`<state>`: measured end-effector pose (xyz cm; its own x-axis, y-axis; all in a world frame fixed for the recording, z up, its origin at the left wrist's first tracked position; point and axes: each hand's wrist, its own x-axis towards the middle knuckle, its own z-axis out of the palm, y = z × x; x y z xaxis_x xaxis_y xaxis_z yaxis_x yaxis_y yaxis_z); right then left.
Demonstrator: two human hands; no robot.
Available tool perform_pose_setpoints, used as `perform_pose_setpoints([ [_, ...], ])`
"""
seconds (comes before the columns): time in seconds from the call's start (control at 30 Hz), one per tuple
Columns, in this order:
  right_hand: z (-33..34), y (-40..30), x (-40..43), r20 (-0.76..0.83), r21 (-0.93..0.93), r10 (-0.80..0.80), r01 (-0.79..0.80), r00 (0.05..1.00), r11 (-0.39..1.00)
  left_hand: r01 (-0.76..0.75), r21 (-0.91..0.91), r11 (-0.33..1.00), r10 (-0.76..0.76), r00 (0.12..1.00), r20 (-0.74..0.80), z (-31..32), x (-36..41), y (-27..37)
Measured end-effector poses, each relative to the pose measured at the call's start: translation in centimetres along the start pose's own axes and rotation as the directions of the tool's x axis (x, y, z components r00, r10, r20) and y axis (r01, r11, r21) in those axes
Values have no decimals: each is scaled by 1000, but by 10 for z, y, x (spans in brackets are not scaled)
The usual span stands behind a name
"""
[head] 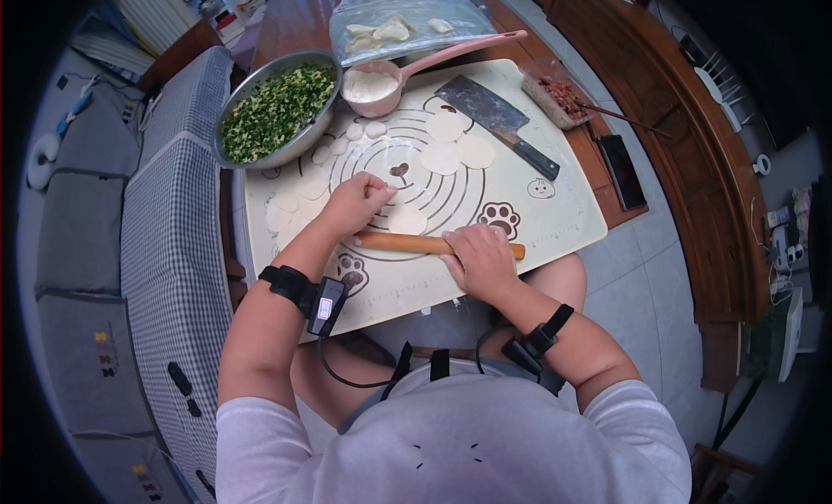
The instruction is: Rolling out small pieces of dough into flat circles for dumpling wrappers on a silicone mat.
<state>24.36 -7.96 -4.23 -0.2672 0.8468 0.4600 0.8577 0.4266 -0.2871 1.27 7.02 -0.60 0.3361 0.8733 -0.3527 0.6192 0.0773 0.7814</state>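
My right hand (481, 260) lies over the right part of a wooden rolling pin (406, 243), gripping it near the front of a cream silicone pastry mat (552, 224). Just beyond the pin is a round dough wrapper (407, 220). My left hand (359, 205) hovers at the wrapper's left, thumb and fingers drawn together; whether anything is between them is unclear. Several small dough pieces (354, 132) form a row farther back. Overlapping wrappers (286, 205) lie left of my left hand, partly behind my forearm. Three more wrappers (441, 157) rest at the right.
A cleaver (484, 107) lies on the mat. Behind stand a steel bowl of chopped greens (279, 114), a pink ladle of flour (370, 88) and a plastic-covered tray with dumplings (390, 33). At right are a tub of minced meat (559, 98) and a phone (622, 172).
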Motion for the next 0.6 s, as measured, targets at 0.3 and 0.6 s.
perform_pose_setpoints([
  [0.3,-1,3,-5,-50,88,-115,119,992,989,-107,351,930,59,988,144,11,1,9],
  [0.6,-3,3,-4,-65,91,-98,104,993,990,-274,270,923,315,941,-121,-8,2,29],
])
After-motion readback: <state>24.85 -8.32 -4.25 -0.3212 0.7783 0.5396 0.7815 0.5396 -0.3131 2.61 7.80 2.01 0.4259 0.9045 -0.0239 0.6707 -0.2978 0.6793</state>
